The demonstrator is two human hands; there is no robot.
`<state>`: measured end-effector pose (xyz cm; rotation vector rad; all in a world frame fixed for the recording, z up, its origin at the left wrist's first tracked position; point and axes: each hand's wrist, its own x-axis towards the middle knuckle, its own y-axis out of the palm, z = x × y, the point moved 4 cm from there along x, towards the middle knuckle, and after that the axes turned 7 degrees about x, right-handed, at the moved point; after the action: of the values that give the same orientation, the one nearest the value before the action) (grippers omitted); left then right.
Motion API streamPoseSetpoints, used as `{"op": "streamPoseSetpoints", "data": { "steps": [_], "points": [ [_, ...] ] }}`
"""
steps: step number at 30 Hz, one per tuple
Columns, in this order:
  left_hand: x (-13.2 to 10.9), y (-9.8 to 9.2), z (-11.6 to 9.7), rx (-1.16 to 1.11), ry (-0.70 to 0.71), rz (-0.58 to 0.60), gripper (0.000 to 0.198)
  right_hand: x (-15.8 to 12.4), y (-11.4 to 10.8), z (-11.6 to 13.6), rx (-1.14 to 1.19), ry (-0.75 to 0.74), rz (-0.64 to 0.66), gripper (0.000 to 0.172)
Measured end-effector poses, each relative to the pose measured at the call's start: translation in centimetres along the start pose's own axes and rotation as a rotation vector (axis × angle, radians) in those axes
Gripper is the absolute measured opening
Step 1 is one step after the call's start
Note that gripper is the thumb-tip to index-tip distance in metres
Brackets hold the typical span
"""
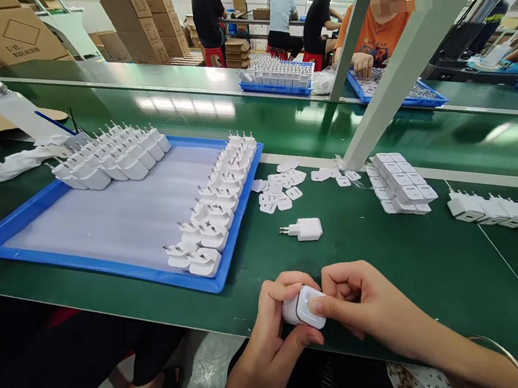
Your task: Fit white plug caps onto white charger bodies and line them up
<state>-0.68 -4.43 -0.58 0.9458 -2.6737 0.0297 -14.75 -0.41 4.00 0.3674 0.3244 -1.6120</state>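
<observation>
A white plug charger (pixel 308 307) is gripped by my left hand (pixel 272 322), fingers on top and thumb beneath, its flat end turned up. My right hand (pixel 360 294) has its thumb pressed on that end face; its other fingers are curled beside it. The charger's pins are hidden. Just beyond my hands, another white plug charger (pixel 309 229) lies on the green table with its pins pointing left. Farther back are scattered small white labels (pixel 277 189) with rounded corners. Left of them, a blue tray (pixel 104 269) holds rows of white chargers (pixel 220 201), pins up.
Stacked white pieces (pixel 403 182) stand right of the labels, near a slanting post (pixel 412 67). A row of chargers (pixel 502 215) lies at far right. Across the bench, a person in orange (pixel 376 33) reaches into a blue tray (pixel 409 101). Cartons (pixel 135 28) stand behind.
</observation>
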Motion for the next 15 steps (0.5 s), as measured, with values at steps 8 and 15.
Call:
{"op": "streamPoseSetpoints", "data": {
  "steps": [8, 15],
  "points": [
    [-0.3, -0.2, -0.3, 0.043, 0.01, -0.018, 0.045, 0.9, 0.6, -1.0, 0.253, -0.017, 0.241, 0.049],
    [0.4, -0.3, -1.2, 0.259, 0.133, -0.167, 0.032, 1.6, 0.3, -1.2, 0.365, -0.061, 0.234, 0.05]
  ]
}}
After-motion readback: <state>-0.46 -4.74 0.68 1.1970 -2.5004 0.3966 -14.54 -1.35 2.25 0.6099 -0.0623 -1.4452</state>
